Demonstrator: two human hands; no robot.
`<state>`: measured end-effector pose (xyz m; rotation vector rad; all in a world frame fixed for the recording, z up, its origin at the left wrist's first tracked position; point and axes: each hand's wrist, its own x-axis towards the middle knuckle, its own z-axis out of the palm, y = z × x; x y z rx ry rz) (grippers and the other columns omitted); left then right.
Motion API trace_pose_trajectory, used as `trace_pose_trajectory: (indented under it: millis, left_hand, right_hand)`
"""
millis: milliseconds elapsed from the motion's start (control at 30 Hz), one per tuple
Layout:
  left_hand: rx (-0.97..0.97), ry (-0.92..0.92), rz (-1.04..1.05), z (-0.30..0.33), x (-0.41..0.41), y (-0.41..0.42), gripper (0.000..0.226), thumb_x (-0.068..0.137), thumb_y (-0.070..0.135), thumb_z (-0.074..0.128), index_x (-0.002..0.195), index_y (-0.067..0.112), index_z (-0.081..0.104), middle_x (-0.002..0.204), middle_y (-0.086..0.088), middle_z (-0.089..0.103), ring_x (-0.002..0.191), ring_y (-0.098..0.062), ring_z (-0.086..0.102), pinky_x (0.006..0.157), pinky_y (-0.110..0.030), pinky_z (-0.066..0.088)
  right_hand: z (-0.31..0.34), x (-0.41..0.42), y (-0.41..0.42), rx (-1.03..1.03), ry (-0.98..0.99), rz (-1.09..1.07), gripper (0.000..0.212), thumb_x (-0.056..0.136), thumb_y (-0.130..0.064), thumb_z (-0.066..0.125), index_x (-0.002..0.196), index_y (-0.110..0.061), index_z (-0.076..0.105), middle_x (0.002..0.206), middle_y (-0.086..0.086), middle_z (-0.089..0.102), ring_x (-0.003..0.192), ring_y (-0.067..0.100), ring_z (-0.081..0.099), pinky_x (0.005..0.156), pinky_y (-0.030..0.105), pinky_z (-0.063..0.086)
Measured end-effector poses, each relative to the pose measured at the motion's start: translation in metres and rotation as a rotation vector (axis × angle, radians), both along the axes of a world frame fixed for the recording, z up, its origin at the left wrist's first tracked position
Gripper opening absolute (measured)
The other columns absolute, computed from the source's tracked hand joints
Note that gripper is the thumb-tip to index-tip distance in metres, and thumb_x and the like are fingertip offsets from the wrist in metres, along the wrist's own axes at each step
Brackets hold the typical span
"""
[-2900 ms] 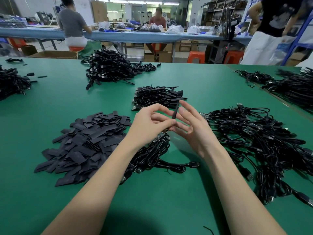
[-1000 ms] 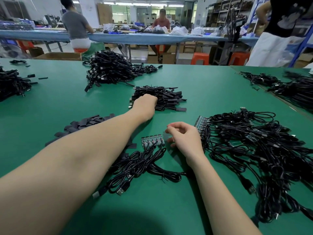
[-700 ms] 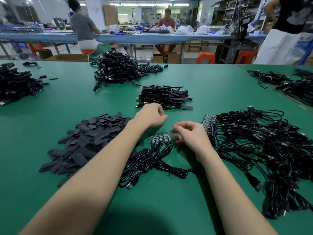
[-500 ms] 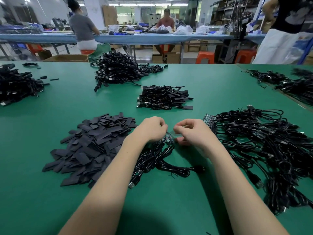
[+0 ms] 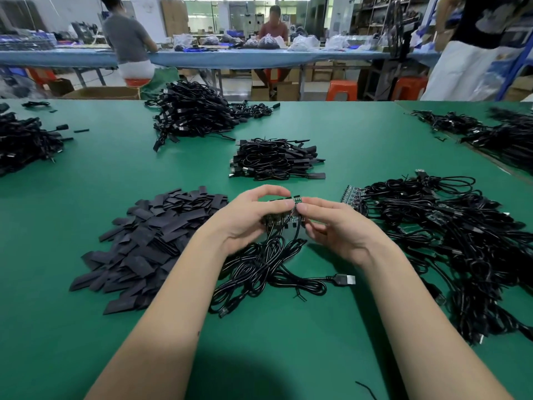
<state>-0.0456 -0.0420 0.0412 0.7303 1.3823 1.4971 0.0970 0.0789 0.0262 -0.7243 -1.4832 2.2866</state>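
The left hand [image 5: 245,219] and the right hand [image 5: 343,230] both pinch one bundle of small green circuit boards [image 5: 281,220], with the fingers curled on it from two sides. The bundle is held a little above the green table [image 5: 86,174], just right of the pile of flat black sleeves [image 5: 150,243]. Its black cables [image 5: 265,267] hang down onto the table, also right of this pile. Farther right of the pile lies a big tangle of cables [image 5: 461,235].

Hands: 2, left hand [image 5: 245,217] and right hand [image 5: 340,226]. Cable bunch [image 5: 268,264]: 1. Loose cable piles: 5, namely left pile [image 5: 23,142], back pile [image 5: 196,111], middle pile [image 5: 277,158], right pile [image 5: 450,235], far-right pile [image 5: 507,134]. Sleeve heap [image 5: 150,241]: 1. People [image 5: 127,39] behind: 3. Orange stools [image 5: 341,89] standing free: 2.
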Motion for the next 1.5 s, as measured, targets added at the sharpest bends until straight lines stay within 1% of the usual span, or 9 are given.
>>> trace_pose_trajectory:
  millis: [267,467,600,733,800,933,1000,1200,1500]
  left_hand:
    - [0.061,-0.043,-0.095,0.003,0.002,-0.005,0.028,0.078,0.013,0.075,0.104,0.018,0.066,0.092,-0.007,0.075,0.077,-0.013,0.070,0.065,-0.021,0.055]
    - [0.133,-0.135,-0.154,0.007,0.001,-0.009,0.017,0.075,0.011,0.073,0.088,0.021,0.071,0.090,-0.009,0.074,0.074,-0.017,0.071,0.069,-0.027,0.059]
    - [0.145,-0.198,-0.198,0.005,0.002,-0.009,0.019,0.079,0.009,0.075,0.092,0.019,0.066,0.086,-0.005,0.073,0.070,-0.014,0.069,0.064,-0.024,0.057]
    - [0.177,-0.333,-0.132,0.002,0.001,-0.005,0.022,0.079,0.009,0.073,0.097,0.018,0.066,0.083,-0.004,0.072,0.071,-0.014,0.066,0.067,-0.025,0.058]
    - [0.119,-0.148,-0.045,0.002,-0.001,-0.002,0.027,0.081,0.007,0.078,0.103,0.017,0.065,0.088,-0.003,0.073,0.075,-0.014,0.067,0.067,-0.022,0.056]
    - [-0.138,0.784,0.282,-0.004,-0.005,0.001,0.037,0.082,0.025,0.081,0.115,0.023,0.063,0.118,0.005,0.068,0.107,-0.009,0.061,0.094,-0.025,0.045]
    - [-0.088,1.006,0.343,-0.001,-0.001,0.001,0.029,0.085,0.030,0.076,0.111,0.026,0.065,0.116,0.012,0.064,0.108,-0.005,0.056,0.094,-0.023,0.040]
    - [0.016,0.399,0.033,0.007,0.018,0.012,0.013,0.095,0.023,0.068,0.104,0.014,0.067,0.102,-0.007,0.075,0.089,-0.017,0.073,0.088,-0.033,0.060]
    - [0.045,0.303,0.062,-0.017,0.037,0.021,0.015,0.090,0.020,0.074,0.102,0.025,0.065,0.098,-0.001,0.076,0.079,-0.010,0.066,0.089,-0.030,0.054]
  right_hand:
    - [0.001,0.005,-0.003,-0.018,0.112,0.080,0.013,0.066,-0.017,0.087,0.076,-0.022,0.081,0.084,-0.004,0.075,0.066,0.005,0.067,0.065,0.021,0.057]
    - [0.004,0.003,-0.009,-0.119,0.122,0.147,0.044,0.042,-0.029,0.103,0.080,-0.020,0.082,0.073,-0.009,0.069,0.055,0.001,0.060,0.053,0.012,0.053]
    - [0.005,0.002,-0.016,-0.275,0.116,0.119,0.009,0.066,-0.019,0.081,0.074,-0.016,0.081,0.064,-0.005,0.070,0.049,0.003,0.061,0.050,0.011,0.053]
    - [0.004,0.002,-0.019,-0.383,0.228,0.171,0.037,0.049,-0.014,0.098,0.079,-0.010,0.077,0.073,0.002,0.071,0.057,0.010,0.065,0.048,0.016,0.053]
    - [0.009,0.007,-0.017,-0.247,0.215,0.195,0.046,0.036,-0.021,0.104,0.074,-0.016,0.079,0.074,-0.002,0.071,0.061,0.009,0.065,0.051,0.015,0.053]
    - [0.019,0.012,-0.005,0.041,0.039,0.096,0.030,0.061,-0.024,0.096,0.085,-0.024,0.077,0.082,-0.009,0.072,0.068,0.008,0.061,0.057,0.015,0.052]
    - [0.023,0.013,0.000,0.133,-0.053,0.011,0.039,0.063,-0.027,0.090,0.097,-0.020,0.074,0.087,-0.008,0.073,0.063,0.006,0.061,0.056,0.016,0.050]
    - [0.022,0.011,0.005,0.067,-0.048,-0.240,0.017,0.080,-0.016,0.082,0.093,-0.015,0.072,0.078,-0.003,0.071,0.054,0.007,0.058,0.050,0.015,0.050]
    - [0.038,0.014,0.004,0.201,-0.077,-0.217,0.014,0.086,-0.014,0.077,0.098,-0.010,0.070,0.081,0.003,0.068,0.055,0.008,0.062,0.055,0.015,0.053]
